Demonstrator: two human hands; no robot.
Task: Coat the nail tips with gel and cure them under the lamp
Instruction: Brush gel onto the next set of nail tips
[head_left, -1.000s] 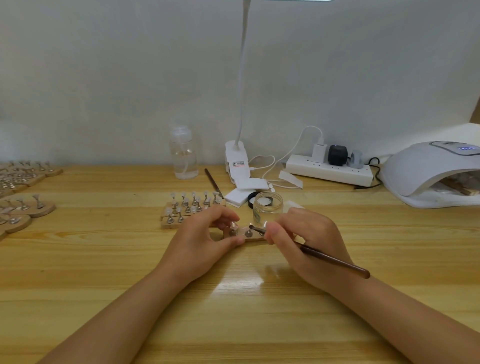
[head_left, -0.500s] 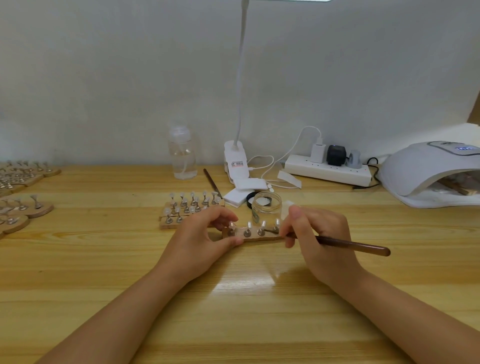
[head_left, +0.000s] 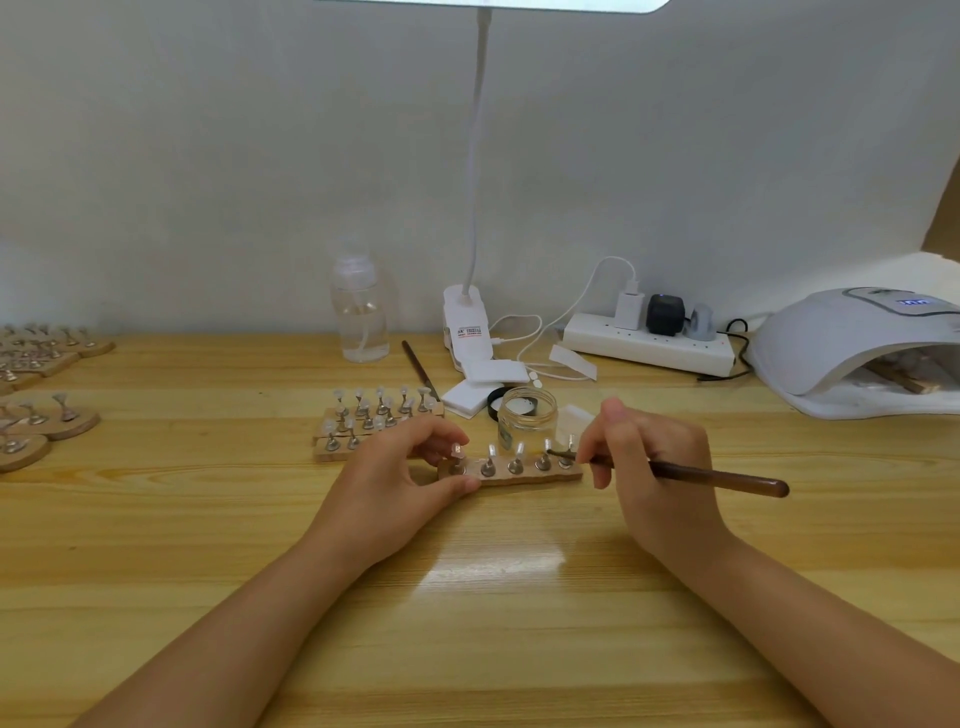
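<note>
Head view, light wooden tabletop (head_left: 467, 597), both forearms reaching in from the near edge. Left hand (head_left: 400, 483) pinches the left end of a narrow wooden holder strip (head_left: 511, 475), thumb on the near edge, fingers curled over the far edge. The strip lies flat on the table and carries 5 clear nail tips on small metal stands (head_left: 517, 457) in 1 row. Right hand (head_left: 654, 467) grips a dark brown wooden-handled brush (head_left: 717, 475) pencil-fashion, handle pointing right, bristle end at the rightmost tip of the row; actual contact cannot be resolved. Just behind the strip stands a small open clear glass jar (head_left: 527, 418), with a black round lid (head_left: 501, 402) touching its far left side. Left of the jar, a second wooden block of clear tips on stands (head_left: 371, 421). Behind that, a spare dark brush (head_left: 418, 366) and white foam pads (head_left: 485, 382). Far left edge: several round-ended wooden holders with tips (head_left: 47, 415). Far right: white domed curing lamp (head_left: 852, 348), display lit, with a wooden holder visible inside its opening. Along the wall: clear plastic pump bottle (head_left: 358, 322), white clip-on desk lamp (head_left: 467, 322), white power strip (head_left: 649, 345) with 3 plugs.
</note>
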